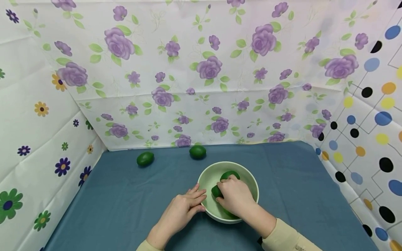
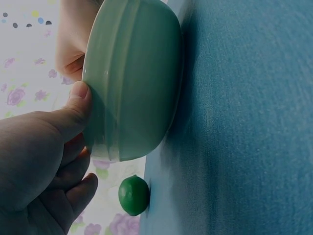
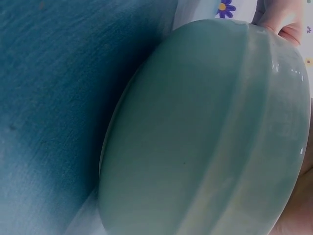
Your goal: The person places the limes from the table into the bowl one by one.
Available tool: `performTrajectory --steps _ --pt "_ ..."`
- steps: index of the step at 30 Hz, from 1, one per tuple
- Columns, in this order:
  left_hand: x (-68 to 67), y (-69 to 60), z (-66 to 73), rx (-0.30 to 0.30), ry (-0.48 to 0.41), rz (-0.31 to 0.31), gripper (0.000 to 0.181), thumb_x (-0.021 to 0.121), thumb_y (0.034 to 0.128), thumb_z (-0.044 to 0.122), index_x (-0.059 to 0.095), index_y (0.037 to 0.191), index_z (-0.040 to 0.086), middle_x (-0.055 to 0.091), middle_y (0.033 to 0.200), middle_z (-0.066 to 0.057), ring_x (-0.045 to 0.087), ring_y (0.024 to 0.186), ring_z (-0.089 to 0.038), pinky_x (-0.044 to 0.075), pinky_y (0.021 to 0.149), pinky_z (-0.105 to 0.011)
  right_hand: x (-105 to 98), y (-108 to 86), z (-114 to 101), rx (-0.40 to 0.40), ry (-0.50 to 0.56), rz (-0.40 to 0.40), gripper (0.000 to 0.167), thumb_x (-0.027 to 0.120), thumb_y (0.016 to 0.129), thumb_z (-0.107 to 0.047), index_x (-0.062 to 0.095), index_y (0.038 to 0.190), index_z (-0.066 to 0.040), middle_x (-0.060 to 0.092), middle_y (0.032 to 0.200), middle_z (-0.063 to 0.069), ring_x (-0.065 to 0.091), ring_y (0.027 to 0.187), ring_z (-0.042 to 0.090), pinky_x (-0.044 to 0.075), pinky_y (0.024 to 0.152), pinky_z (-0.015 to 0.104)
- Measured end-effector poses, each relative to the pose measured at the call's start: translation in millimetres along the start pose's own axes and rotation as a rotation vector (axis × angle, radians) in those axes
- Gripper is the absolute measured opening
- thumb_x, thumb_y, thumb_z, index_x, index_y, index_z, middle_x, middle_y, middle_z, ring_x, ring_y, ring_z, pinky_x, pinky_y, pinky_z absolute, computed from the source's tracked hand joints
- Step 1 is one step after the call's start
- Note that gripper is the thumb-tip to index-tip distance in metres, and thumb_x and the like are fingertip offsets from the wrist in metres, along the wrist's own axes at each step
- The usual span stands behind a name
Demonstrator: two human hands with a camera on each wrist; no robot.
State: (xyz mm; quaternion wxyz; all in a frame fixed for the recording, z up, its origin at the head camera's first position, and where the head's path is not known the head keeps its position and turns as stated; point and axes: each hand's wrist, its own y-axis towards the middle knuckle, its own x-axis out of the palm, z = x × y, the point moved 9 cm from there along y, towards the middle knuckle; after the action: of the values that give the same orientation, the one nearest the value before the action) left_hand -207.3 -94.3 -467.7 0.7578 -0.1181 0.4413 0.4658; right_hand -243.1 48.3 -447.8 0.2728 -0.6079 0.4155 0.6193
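A pale green bowl (image 1: 207, 174) stands on the blue cloth, front right of the middle. My left hand (image 1: 185, 209) holds its left rim; in the left wrist view the thumb (image 2: 79, 98) presses the rim's outside. My right hand (image 1: 236, 195) reaches down into the bowl, its fingers curled round a green lime (image 1: 215, 191). Another lime (image 1: 230, 174) lies in the bowl just beyond those fingers. The right palm and part of the bowl's inside are hidden. In the right wrist view the bowl's outer wall (image 3: 195, 127) covers the right hand's fingers.
Two more limes lie on the cloth near the back edge, one lime (image 1: 145, 159) at the left and one lime (image 1: 198, 152) behind the bowl. A flowered sheet (image 1: 188, 76) rises at the back. Patterned sheets border the left and right sides.
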Motion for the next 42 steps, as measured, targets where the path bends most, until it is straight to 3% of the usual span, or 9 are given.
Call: performTrajectory --steps 8,12,21,26,32,42 --pt "-1.6 -0.2 3.5 0.022 0.010 0.013 0.048 0.077 0.0966 0.028 0.073 0.139 0.007 0.065 0.147 -0.007 0.050 0.147 -0.032 0.049 0.114 -0.056 -2.5 -1.8 -1.5 -0.011 0.031 -0.013 0.042 0.094 0.085 -0.035 0.081 0.116 -0.010 0.078 0.110 0.005 0.068 0.103 0.031 0.064 0.081 0.044" --pt "-0.7 -0.1 3.7 0.024 0.013 0.010 0.047 0.076 0.0973 0.029 0.073 0.139 0.007 0.065 0.147 -0.007 0.050 0.147 -0.031 0.049 0.114 -0.056 -11.0 -7.4 2.4 -0.005 0.076 0.028 0.046 0.093 0.087 -0.035 0.081 0.123 -0.009 0.078 0.118 0.005 0.069 0.109 0.030 0.064 0.088 0.045" --pt "3.5 -0.6 1.9 0.013 0.010 -0.007 0.048 0.075 0.0970 0.033 0.074 0.138 0.007 0.064 0.148 -0.005 0.048 0.148 -0.029 0.048 0.115 -0.055 -35.0 -32.0 31.8 0.036 0.204 0.104 0.036 0.086 0.094 -0.037 0.082 0.125 -0.019 0.079 0.120 -0.001 0.071 0.110 0.022 0.065 0.085 0.041" --pt "4.5 0.0 3.4 0.026 0.006 -0.007 0.048 0.075 0.0970 0.032 0.074 0.138 0.008 0.065 0.147 -0.005 0.049 0.147 -0.029 0.048 0.115 -0.054 -42.8 -55.0 55.6 -0.040 0.295 0.113 0.029 0.080 0.099 -0.038 0.082 0.125 -0.025 0.077 0.125 -0.003 0.069 0.119 0.020 0.064 0.093 0.044" --pt "1.4 0.6 1.3 0.007 -0.024 -0.008 0.048 0.076 0.0966 0.030 0.073 0.139 0.007 0.065 0.147 -0.006 0.049 0.147 -0.031 0.048 0.116 -0.052 -44.6 -80.1 75.8 -0.146 0.340 0.107 0.027 0.077 0.100 -0.040 0.084 0.121 -0.026 0.077 0.124 -0.007 0.068 0.116 0.017 0.064 0.088 0.039" --pt "-2.3 1.2 -2.6 -0.028 -0.030 -0.018 0.047 0.075 0.0981 0.033 0.073 0.140 0.010 0.065 0.147 -0.003 0.049 0.148 -0.028 0.048 0.116 -0.053 -36.3 -92.8 83.2 -0.272 0.317 0.058 0.027 0.074 0.101 -0.043 0.085 0.119 -0.025 0.078 0.122 -0.004 0.072 0.116 0.019 0.066 0.090 0.040"
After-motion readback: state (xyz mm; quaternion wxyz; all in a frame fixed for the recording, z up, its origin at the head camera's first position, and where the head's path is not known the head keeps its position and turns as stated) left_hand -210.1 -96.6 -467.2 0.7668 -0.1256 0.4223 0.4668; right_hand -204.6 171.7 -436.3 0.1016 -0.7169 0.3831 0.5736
